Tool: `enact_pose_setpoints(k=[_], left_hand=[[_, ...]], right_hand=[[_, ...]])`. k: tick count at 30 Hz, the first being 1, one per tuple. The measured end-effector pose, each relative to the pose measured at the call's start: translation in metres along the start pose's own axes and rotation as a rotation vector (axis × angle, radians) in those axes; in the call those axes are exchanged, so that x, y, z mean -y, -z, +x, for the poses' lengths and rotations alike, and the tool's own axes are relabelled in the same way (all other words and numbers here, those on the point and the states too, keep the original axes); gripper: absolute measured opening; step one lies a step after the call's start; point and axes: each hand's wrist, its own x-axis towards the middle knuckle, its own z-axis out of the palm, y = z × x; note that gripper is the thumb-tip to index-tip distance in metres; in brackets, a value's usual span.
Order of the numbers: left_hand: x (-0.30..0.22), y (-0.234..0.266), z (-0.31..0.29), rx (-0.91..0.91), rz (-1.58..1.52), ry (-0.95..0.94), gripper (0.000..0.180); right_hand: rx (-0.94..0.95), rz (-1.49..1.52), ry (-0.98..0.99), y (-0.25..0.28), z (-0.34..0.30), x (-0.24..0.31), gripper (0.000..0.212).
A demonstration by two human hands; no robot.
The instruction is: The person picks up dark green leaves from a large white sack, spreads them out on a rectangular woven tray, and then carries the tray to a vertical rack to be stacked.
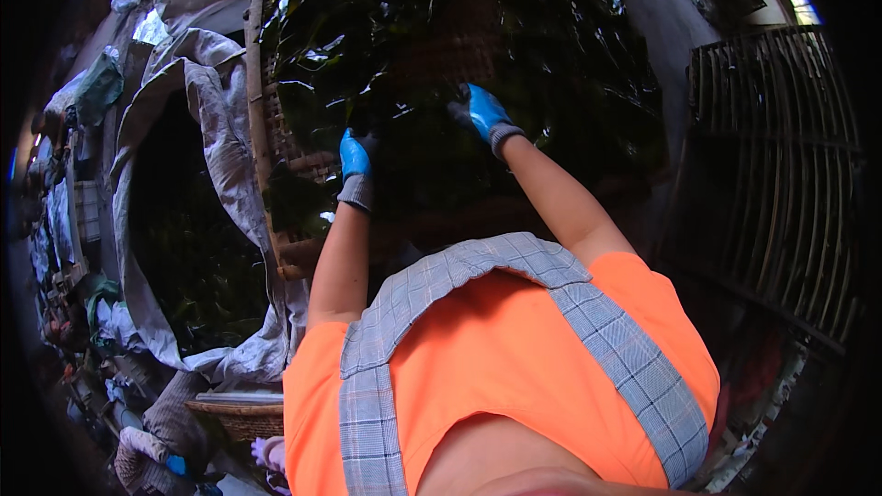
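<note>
Both my hands wear blue-coated gloves with grey knit cuffs. My left hand is among dark, glossy leaves, near the left side of a woven bamboo tray. Farther in and to the right, my right hand reaches over the same leaves, its fingers pointing left. Dark fingertips blend into the shadowed leaves at both hands, so their grip is unclear. Just beyond the right hand, a brownish patch of the tray's weave shows through the leaves.
Left of the tray, a wide-mouthed pale sack holds green leaves. A slatted rack stands at the right. Below the sack is a wicker basket. Cloth and mixed clutter line the far left.
</note>
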Motion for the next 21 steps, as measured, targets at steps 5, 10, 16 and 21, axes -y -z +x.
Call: enact_pose_setpoints(k=[5,10,16,21], left_hand=[[0.019,0.047,0.010,0.178,0.137,-0.086,0.044],[-0.034,-0.024,-0.053,0.117,0.441,-0.170,0.044],[-0.077,-0.016,-0.017,0.231,0.207,-0.223,0.057],[-0.107,0.006,0.008,0.122,0.281,-0.106,0.056]], right_hand=[[-0.018,-0.013,0.173,0.043,0.009,0.057,0.045],[0.323,0.021,0.163,0.013,0.029,0.132,0.057],[0.679,0.688,0.141,-0.087,0.094,0.153,0.037],[0.680,-0.146,0.472,-0.083,0.132,0.149,0.034]])
